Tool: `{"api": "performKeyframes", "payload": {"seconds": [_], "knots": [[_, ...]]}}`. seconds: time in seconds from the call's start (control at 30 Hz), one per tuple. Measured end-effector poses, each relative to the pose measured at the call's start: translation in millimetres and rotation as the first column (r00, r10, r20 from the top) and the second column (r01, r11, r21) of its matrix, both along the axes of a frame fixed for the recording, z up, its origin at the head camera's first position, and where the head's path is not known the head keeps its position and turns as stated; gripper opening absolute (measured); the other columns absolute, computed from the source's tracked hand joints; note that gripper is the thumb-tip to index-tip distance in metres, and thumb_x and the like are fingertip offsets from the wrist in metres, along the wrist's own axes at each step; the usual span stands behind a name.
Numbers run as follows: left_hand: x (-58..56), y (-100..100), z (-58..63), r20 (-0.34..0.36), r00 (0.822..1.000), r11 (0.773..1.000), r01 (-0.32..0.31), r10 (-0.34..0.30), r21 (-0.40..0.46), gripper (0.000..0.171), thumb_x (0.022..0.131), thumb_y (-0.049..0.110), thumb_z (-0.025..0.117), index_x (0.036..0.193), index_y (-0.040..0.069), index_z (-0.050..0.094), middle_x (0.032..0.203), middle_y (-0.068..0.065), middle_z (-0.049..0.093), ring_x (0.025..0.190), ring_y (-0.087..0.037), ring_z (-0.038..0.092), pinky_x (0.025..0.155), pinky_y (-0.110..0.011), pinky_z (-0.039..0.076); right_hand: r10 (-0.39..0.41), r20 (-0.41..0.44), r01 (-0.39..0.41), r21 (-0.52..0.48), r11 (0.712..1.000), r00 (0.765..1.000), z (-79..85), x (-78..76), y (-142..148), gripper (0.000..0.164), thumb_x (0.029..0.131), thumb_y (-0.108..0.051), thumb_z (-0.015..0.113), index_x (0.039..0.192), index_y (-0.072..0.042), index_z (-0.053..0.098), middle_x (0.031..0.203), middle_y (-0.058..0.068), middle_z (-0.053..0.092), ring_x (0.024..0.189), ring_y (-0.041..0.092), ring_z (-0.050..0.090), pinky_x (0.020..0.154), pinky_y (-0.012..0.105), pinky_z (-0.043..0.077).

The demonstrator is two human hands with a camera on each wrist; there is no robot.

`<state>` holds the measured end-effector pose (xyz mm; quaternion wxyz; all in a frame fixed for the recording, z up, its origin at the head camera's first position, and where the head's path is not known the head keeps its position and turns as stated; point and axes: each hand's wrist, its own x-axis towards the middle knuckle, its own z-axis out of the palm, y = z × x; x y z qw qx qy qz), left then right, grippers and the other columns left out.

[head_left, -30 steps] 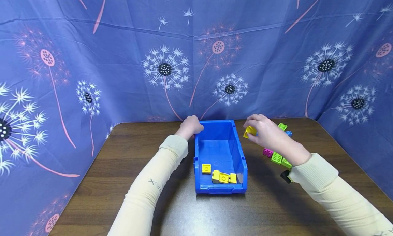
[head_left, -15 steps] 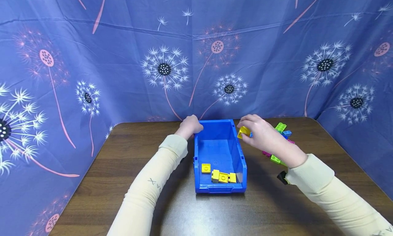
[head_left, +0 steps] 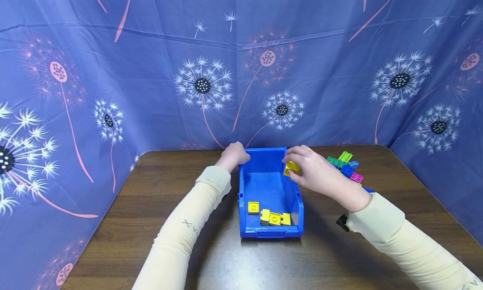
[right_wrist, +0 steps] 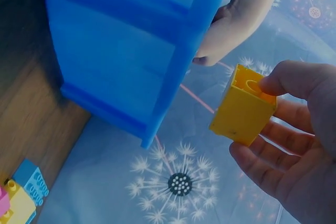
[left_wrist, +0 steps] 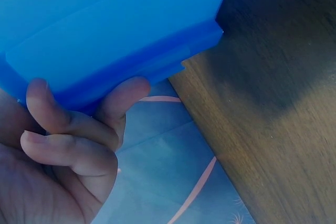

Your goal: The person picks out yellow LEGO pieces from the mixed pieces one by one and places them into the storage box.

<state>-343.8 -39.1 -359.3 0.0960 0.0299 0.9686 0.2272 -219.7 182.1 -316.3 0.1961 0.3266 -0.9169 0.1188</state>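
A blue plastic bin (head_left: pixel 271 232) stands on the table, and several yellow toy bricks (head_left: pixel 275 219) lie near its front end. My left hand (head_left: pixel 235 153) grips the bin's back left corner, its fingers (left_wrist: pixel 79 150) curled at the rim in the left wrist view. Between thumb and fingers, my right hand (head_left: pixel 315 170) pinches a yellow toy brick (right_wrist: pixel 243 111), whose hollow underside partly shows. That brick is held up at the bin's right wall, overlapping the rim in the head view.
Loose toy bricks in green, blue and pink (head_left: pixel 347 171) lie on the brown wooden table (head_left: pixel 166 189) to the right, partly hidden behind my right forearm. A blue dandelion-print cloth (head_left: pixel 151 71) hangs behind and beside the table.
My right hand has moved left with the yellow brick, from beside the pile to the bin's right rim. More of the pile shows behind it. The left hand and bin have stayed put.
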Motion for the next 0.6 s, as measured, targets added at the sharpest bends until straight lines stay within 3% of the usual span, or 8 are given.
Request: {"api": "performKeyframes", "payload": {"seconds": [0.6], "knots": [[2.9, 0.8, -0.2, -0.029, 1.0, 1.0, 0.001, -0.001, -0.011, 0.024, 0.089, 0.024, 0.057, 0.099, 0.002, 0.06, 0.074, -0.011, 0.063, 0.047, -0.017, 0.061, 0.044, -0.026, 0.049, 0.095, 0.021, -0.096, 0.011, 0.995, 0.995, -4.2, 15.5, -23.2, 0.027, 0.075, -0.012, 0.078, 0.1, -0.01, 0.068, 0.111, 0.005, 0.061, 0.107, 0.02, 0.055, 0.08, 0.033, 0.055]]}}
